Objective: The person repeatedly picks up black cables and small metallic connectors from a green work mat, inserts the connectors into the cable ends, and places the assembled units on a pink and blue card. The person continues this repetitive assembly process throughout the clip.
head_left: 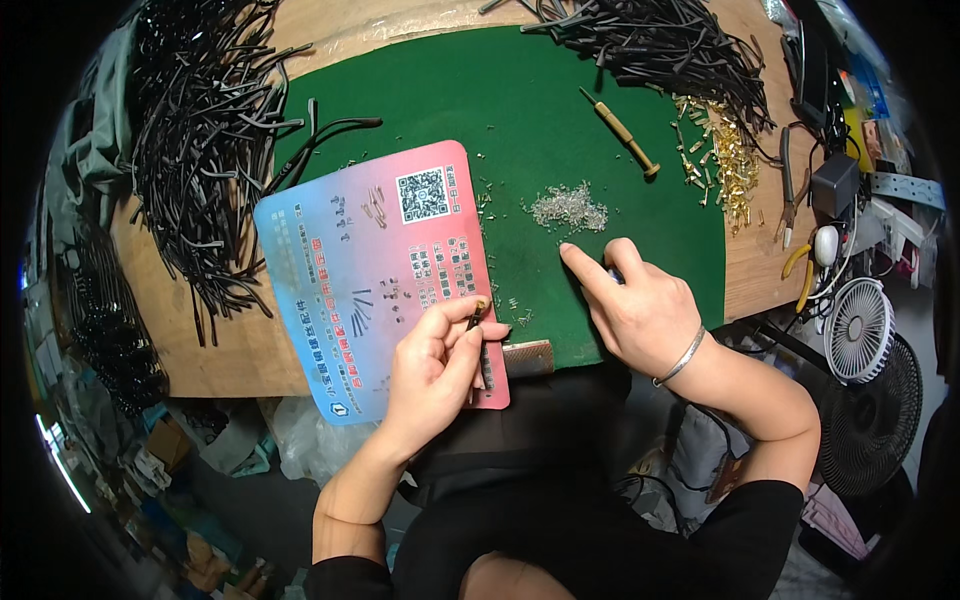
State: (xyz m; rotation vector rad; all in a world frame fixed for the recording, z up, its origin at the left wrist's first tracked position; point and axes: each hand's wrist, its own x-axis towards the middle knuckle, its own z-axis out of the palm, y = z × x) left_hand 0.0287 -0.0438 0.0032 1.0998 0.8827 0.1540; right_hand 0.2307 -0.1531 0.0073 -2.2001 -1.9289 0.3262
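Your left hand [435,365] pinches a short black cable piece [480,345] with a brass tip over the pink-blue card [375,270]; its fingers are closed on it. Your right hand [640,305] holds nothing, forefinger pressed on the green mat [540,130] just below the clear bits [568,208].

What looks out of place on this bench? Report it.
The pink and blue card lies askew, its lower end hanging past the table edge. Small bits are strewn loose over the green mat near the clear pile. The left hand pinches a black cable piece.
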